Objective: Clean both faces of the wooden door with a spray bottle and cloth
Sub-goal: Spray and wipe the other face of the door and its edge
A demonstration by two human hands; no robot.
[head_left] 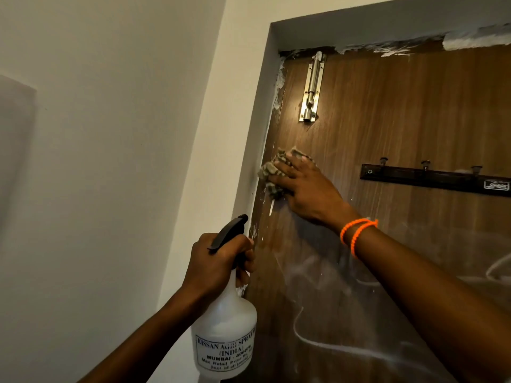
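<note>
The brown wooden door (pixel 387 128) fills the right side, shut in its frame, with wet streaks and white smears low down. My right hand (pixel 307 189), with orange bands at the wrist, presses a checked cloth (pixel 272 172) flat against the door near its left edge. My left hand (pixel 218 261) grips the neck of a white spray bottle (pixel 225 335) with a black trigger head, held upright beside the door's left edge, below the cloth.
A metal slide bolt (pixel 312 89) is fixed near the door's top left. A dark hook rail (pixel 434 179) with several pegs runs across the door to the right of my hand. A white wall (pixel 110 134) stands to the left, with rough plaster patches along the frame's top.
</note>
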